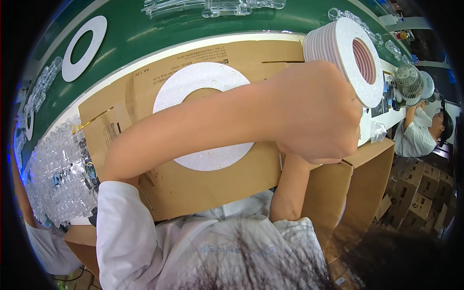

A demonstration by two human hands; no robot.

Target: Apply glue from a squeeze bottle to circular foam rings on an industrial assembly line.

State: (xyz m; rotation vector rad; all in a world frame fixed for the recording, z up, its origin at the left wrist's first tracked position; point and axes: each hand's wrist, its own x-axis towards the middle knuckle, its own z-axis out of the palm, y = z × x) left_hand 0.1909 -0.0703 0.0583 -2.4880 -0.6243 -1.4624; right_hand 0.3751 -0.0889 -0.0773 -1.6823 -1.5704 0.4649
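My left forearm reaches across the cardboard sheet [232, 181] from left to right. At its end my left hand [321, 113] is closed, knuckles up, beside a stack of white rings [345, 60]. Whatever its fingers hold, if anything, is hidden. From below comes my right forearm [290, 188]; its hand lies out of sight behind the left one, so its fingers do not show. A single flat white ring [208, 159] rests on the cardboard, partly covered by my left forearm.
Clear plastic parts [63, 169] are heaped at the left. Beyond the table runs a green conveyor belt [130, 36] bearing another white ring [72, 70] and clear parts. An open carton [324, 193], a fan [410, 79] and a co-worker [420, 130] are at the right.
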